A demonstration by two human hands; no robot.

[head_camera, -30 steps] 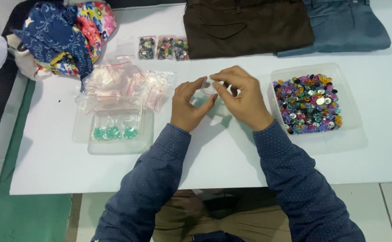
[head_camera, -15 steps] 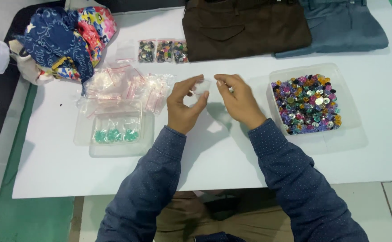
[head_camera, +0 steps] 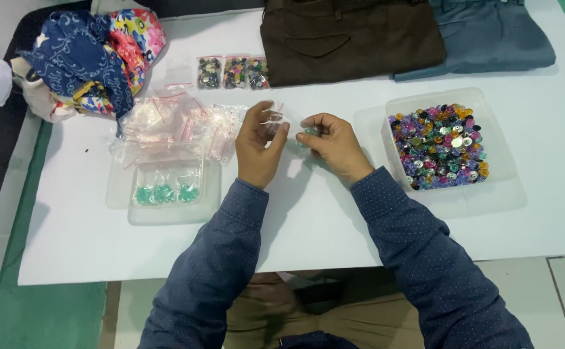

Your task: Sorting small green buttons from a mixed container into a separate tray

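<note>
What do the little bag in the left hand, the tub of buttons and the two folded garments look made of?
Small bag in the left hand: thin clear plastic film, glossy and crinkled, apparently with a red strip at the mouth. Button tub: clear rigid plastic; the table shows through its walls. Brown garment and grey-blue garment: matte woven cloth, probably cotton, with stitched seams.

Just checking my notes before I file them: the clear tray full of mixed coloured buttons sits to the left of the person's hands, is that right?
Not quite. The head view shows the clear tray of mixed coloured buttons to the right of the hands, beside the right hand. The tray left of the left hand holds small bags of green buttons.
</note>
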